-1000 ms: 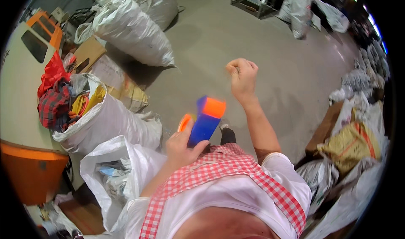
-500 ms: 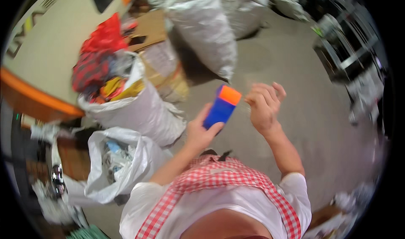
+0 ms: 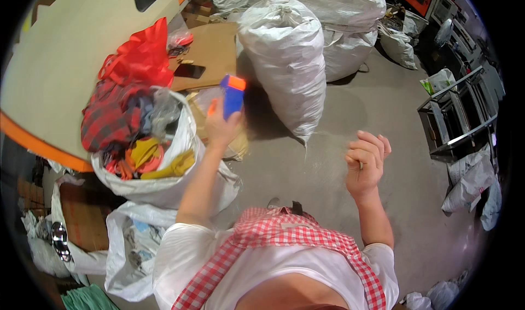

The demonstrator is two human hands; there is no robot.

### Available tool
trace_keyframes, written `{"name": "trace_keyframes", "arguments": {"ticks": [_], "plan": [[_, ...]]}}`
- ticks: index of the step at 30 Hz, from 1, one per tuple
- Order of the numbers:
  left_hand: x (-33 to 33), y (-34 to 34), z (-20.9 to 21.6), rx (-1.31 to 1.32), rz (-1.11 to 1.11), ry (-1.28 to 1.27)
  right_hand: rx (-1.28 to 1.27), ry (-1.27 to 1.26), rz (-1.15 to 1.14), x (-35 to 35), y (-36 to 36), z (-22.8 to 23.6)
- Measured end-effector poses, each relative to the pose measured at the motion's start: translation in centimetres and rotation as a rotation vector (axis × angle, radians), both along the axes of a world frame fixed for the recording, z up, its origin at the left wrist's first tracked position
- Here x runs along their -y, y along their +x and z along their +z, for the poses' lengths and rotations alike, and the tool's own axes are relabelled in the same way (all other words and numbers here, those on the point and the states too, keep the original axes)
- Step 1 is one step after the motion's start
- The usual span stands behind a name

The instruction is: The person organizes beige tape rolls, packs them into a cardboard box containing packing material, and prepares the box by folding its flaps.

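Observation:
My left hand (image 3: 223, 127) is closed round a blue, block-shaped thing (image 3: 233, 103) with an orange end and a bit of orange at its side. I cannot tell its exact kind. It is held up over the brown packages beside the cardboard sheet (image 3: 216, 47); on that sheet lies a dark phone (image 3: 189, 71). My right hand (image 3: 366, 165) hangs apart over the floor, palm turned partly up, its fingers loosely bent and spread, nothing seen in them. Left of my left hand stands a white woven sack (image 3: 188, 135) filled with cloth, including a red-and-black checked piece (image 3: 112, 116).
A full, tied white sack (image 3: 284, 64) stands ahead, with more sacks (image 3: 350, 42) behind it. At left are a large cream machine panel (image 3: 60, 86), a red bag (image 3: 139, 56) and an open white sack (image 3: 123, 222) of plastic scraps. A metal frame (image 3: 459, 113) stands at right.
My left hand has carried the blue and orange thing forward and left, toward the cardboard. My right hand has come a little lower and further right. The view has shifted.

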State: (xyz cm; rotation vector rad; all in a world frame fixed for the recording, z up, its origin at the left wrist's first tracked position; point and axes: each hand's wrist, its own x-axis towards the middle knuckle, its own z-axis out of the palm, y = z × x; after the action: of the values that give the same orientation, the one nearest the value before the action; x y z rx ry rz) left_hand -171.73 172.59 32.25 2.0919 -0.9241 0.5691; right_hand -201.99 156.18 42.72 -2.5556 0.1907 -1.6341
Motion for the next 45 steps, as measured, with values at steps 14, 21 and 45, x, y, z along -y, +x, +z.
{"name": "trace_keyframes", "arguments": {"ticks": [14, 21, 45], "plan": [[16.0, 24.4, -3.6, -0.088, 0.434, 0.652, -0.291, 0.586, -0.713, 21.2, -6.5, -13.9], [21.5, 29.3, -4.7, -0.220, 0.712, 0.759, -0.388, 0.710, -0.711, 36.6, -3.8, -17.5], [41.9, 45.6, 7.1, 0.189, 0.887, -0.057, -0.660, 0.811, -1.006, 76.0, 0.6, -20.5]]}}
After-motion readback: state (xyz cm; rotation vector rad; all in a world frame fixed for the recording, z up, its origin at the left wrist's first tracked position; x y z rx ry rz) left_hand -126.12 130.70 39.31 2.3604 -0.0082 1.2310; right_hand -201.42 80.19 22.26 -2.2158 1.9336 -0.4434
